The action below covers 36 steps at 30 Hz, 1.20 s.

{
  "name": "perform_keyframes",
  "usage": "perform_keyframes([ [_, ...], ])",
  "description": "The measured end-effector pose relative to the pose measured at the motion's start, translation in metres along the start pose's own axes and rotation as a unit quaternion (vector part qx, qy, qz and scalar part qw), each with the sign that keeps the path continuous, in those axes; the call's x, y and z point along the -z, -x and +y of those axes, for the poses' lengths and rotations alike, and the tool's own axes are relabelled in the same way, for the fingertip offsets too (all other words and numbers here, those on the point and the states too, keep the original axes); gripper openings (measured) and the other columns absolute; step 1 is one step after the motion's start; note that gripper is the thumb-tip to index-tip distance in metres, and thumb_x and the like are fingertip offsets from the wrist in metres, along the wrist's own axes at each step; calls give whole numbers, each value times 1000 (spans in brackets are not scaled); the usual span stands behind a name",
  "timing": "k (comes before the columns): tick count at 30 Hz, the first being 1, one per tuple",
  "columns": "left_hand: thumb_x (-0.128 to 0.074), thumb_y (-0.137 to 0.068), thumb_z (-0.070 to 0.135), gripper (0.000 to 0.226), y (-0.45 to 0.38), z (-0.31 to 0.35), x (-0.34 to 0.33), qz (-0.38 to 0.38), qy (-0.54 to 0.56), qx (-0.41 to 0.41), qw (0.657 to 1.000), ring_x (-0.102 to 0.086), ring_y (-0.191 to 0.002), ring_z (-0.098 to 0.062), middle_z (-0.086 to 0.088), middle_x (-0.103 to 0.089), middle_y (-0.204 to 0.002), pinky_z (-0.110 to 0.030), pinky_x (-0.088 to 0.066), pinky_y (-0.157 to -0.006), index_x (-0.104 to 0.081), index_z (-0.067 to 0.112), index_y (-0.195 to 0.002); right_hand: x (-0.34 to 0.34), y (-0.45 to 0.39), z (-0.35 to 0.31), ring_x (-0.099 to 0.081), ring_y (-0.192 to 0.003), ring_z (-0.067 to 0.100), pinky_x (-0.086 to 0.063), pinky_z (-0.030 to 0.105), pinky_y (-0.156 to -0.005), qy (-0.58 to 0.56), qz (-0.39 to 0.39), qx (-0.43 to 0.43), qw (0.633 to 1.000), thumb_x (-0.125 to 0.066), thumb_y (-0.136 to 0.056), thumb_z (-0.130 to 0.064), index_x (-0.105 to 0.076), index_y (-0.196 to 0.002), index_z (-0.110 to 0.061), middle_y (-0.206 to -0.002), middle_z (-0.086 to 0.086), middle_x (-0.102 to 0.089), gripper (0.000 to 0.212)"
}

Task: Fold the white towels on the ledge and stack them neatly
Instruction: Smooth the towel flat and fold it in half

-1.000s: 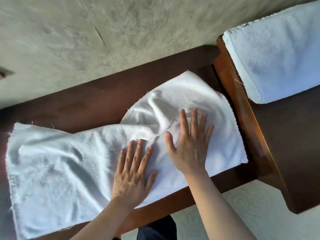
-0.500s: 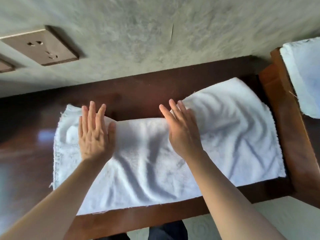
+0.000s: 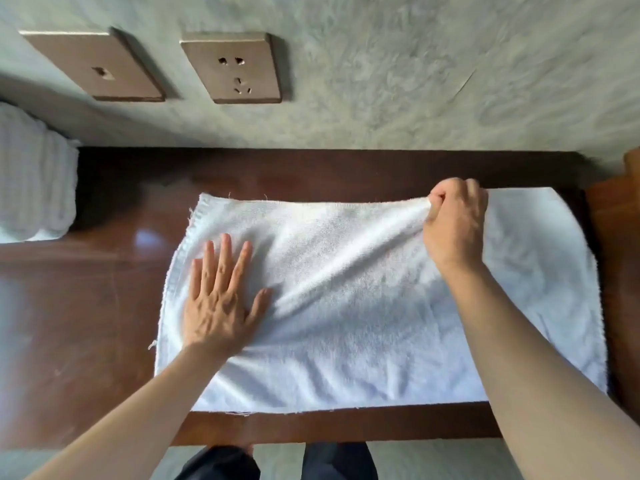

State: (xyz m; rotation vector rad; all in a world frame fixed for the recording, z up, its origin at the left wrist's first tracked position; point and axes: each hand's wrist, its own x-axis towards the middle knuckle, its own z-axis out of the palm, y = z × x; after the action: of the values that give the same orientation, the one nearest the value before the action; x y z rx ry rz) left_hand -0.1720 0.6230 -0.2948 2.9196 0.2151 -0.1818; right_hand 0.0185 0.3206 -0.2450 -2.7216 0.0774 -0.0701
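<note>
Pinching towel (image 3: 346, 289) far edge, right grip (image 3: 453, 226)

Folded towel stack (image 3: 33, 174) cut off by the left edge.

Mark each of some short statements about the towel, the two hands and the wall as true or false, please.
1. The left hand lies flat with straight fingers on the white towel. True.
2. The right hand rests open on the bare wood. False: it pinches the towel's far edge with curled fingers.
3. A stack of folded towels sits at the left end of the ledge. True.
4. The towel hangs over the near edge of the ledge. False: it lies on the ledge, with bare wood along its near side.
5. Two socket plates are on the wall. True.
</note>
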Motion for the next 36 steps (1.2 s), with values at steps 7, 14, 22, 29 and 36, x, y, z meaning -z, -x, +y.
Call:
perform_keyframes([
  [7, -17, -97, 66, 73, -18, 2, 11, -33, 11, 11, 999, 13, -155, -29, -1, 8, -170, -53, 5, -125, -3, 35, -161, -34, 97, -66, -16, -153, 39, -11, 73, -115, 81, -95, 95, 988, -52, -96, -39, -44, -148, -27, -162, 7, -31, 54],
  [14, -12, -96, 70, 71, -53, -38, 18, -45, -9, 46, 998, 12, -155, -26, 7, 10, -169, -54, 5, -124, 3, 40, -159, -65, 152, -81, 10, -155, 32, 4, 69, -118, 94, -163, 77, 979, -26, -99, -67, -1, -161, -32, -170, 2, 9, 75],
  [22, -18, -100, 62, 69, 19, -55, 19, -23, 5, -9, 1000, 4, -156, -26, 0, 0, -170, -53, -5, -125, -9, 32, -161, -83, 195, -104, 8, -155, 38, -3, 71, -117, 144, -180, 100, 968, -26, -99, -66, -6, -161, -33, -170, 3, 2, 74],
  [29, -13, -100, 63, 68, 35, -104, 21, -45, 8, 17, 999, 10, -156, -22, 3, 3, -169, -48, -2, -126, -4, 35, -161, -76, 213, -136, 9, -155, 34, 4, 67, -120, 142, -161, 128, 968, -21, -99, -65, 0, -161, -33, -170, 4, 8, 73],
  [36, -19, -100, 61, 68, 24, -127, 35, -27, 29, 4, 999, 11, -155, -22, -1, 5, -169, -46, 1, -126, -8, 33, -161, -95, 240, -148, 4, -156, 35, -8, 69, -118, 174, -186, 119, 960, -32, -97, -65, -9, -162, -28, -170, 9, 0, 78],
])
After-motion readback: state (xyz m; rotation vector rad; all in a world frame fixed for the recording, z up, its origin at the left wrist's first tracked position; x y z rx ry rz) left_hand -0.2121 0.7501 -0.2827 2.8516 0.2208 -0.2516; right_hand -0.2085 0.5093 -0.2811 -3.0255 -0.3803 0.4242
